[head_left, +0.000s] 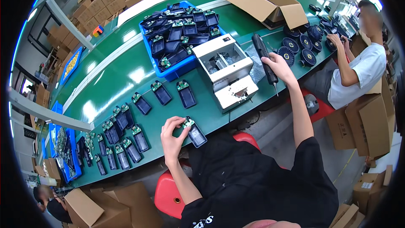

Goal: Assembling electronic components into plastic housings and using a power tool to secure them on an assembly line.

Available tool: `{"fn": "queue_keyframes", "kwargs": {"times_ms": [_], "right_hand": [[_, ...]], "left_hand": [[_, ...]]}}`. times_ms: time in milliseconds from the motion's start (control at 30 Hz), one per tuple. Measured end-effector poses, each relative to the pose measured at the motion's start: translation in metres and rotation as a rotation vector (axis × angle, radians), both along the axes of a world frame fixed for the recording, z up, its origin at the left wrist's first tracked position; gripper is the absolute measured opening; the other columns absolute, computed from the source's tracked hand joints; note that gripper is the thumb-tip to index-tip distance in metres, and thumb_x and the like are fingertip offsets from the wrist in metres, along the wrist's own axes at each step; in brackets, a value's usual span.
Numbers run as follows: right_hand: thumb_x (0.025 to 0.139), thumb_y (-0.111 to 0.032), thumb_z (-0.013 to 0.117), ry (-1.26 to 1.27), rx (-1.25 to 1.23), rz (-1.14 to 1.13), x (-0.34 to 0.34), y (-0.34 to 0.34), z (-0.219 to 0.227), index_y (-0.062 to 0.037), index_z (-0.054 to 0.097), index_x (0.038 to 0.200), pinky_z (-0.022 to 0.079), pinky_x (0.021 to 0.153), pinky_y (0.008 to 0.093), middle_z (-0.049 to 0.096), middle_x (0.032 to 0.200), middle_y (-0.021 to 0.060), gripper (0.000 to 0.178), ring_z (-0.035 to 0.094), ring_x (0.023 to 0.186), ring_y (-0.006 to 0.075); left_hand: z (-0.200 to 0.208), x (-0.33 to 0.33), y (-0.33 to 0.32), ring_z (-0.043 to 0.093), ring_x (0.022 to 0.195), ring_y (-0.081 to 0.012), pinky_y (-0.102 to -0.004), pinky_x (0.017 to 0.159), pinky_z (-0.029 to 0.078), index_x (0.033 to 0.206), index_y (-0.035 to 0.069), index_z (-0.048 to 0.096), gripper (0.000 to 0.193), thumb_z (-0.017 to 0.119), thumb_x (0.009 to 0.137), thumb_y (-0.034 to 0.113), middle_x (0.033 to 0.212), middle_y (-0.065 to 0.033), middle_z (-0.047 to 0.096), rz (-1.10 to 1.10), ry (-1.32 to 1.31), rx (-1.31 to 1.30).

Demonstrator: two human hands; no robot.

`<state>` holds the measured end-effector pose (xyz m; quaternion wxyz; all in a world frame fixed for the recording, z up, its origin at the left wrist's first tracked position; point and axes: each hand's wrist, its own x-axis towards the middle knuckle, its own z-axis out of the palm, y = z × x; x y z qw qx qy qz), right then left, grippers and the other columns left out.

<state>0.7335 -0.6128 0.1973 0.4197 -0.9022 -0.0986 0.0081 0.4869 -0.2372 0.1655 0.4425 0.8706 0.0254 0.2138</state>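
Note:
At the table's near edge my left hand has its thumb and fingers closed on a dark blue plastic housing, by the end that carries a small green circuit board. My right hand is wrapped round a black electric screwdriver, whose bit points down toward the table's front edge, apart from the housing. Between the hands stands a white screw feeder with an open top. Several similar housings with boards lie to the left of it.
A blue crate heaped with housings stands behind the feeder. Black round fan-like parts and an open cardboard box are at the right. Another person works there. Blue bins with circuit boards sit at the far left.

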Motion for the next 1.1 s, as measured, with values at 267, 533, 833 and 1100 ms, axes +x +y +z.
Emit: {"fn": "queue_keyframes", "kwargs": {"times_ms": [267, 533, 833, 1100], "right_hand": [[0.096, -0.026, 0.051, 0.319, 1.047, 0.129, -0.065, 0.029, 0.042, -0.0005, 0.049, 0.12, 0.045, 0.058, 0.0259, 0.052, 0.085, 0.0023, 0.035, 0.051, 0.066, 0.0109], [0.097, -0.031, 0.053, 0.276, 1.771, 0.318, -0.151, 0.002, 0.067, -0.0016, 0.042, 0.116, 0.04, 0.052, 0.0231, 0.044, 0.081, 0.0027, 0.037, 0.042, 0.058, 0.0087], [0.093, -0.041, 0.064, -0.137, 1.764, 0.606, -0.186, -0.003, 0.118, -0.0079, 0.04, 0.095, 0.041, 0.043, 0.0209, 0.046, 0.063, 0.0009, 0.041, 0.045, 0.047, 0.0082], [0.075, -0.078, 0.063, -0.358, 1.42, 0.657, -0.145, 0.063, 0.122, -0.0064, 0.044, 0.092, 0.038, 0.043, 0.0236, 0.048, 0.065, 0.0006, 0.076, 0.045, 0.048, 0.0109]], "left_hand": [[-0.001, 0.0, -0.001, 0.06, 0.079, -0.0173, -0.0307, 0.081, 0.044, 0.098, 0.003, 0.069, 0.03, 0.081, 0.07, 0.006, 0.104, -0.005, 0.067, 0.011, 0.012, 0.004], [0.001, -0.002, -0.003, 0.059, 0.081, -0.0174, -0.0304, 0.079, 0.047, 0.098, 0.001, 0.069, 0.029, 0.079, 0.071, 0.002, 0.103, -0.0067, 0.067, 0.013, 0.012, 0.017], [0.006, 0.002, -0.008, 0.058, 0.078, -0.0174, -0.0305, 0.078, 0.045, 0.097, 0.003, 0.07, 0.03, 0.081, 0.069, 0.006, 0.103, -0.0048, 0.067, -0.003, 0.025, 0.047], [0.001, 0.02, -0.03, 0.058, 0.075, -0.0164, -0.0299, 0.077, 0.044, 0.097, 0.006, 0.071, 0.029, 0.081, 0.069, 0.009, 0.102, -0.0029, 0.067, -0.084, -0.028, 0.042]]}}
